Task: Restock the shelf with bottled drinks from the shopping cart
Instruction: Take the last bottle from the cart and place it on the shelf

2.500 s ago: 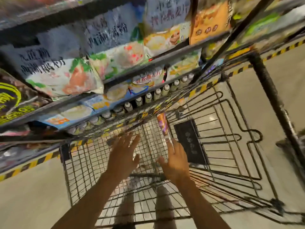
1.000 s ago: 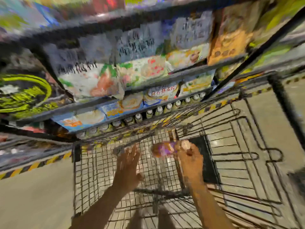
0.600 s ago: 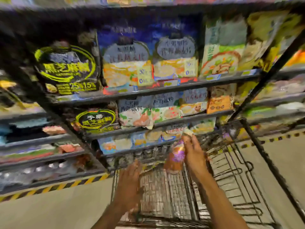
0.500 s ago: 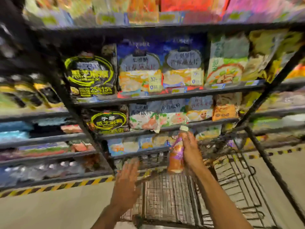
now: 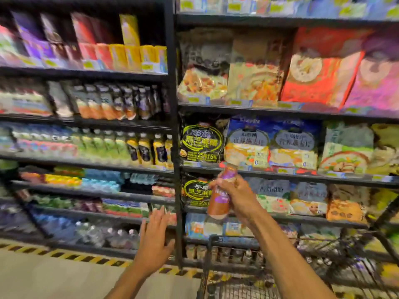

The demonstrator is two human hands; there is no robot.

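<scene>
Step in hand: transfer to shelf. The right hand (image 5: 237, 190) has its fingers clenched round the bottle (image 5: 218, 205), held in the air above the shopping cart (image 5: 235, 287); the left hand (image 5: 154, 240) is released and empty. The next move probably calls for carrying the bottle left to the similar bottles (image 5: 108, 103) and standing it upright

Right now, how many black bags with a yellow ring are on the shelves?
2. The upper bag stands just right of the post; the lower bag sits directly beneath it, partly behind the bottle. Others may be hidden behind them.
</scene>
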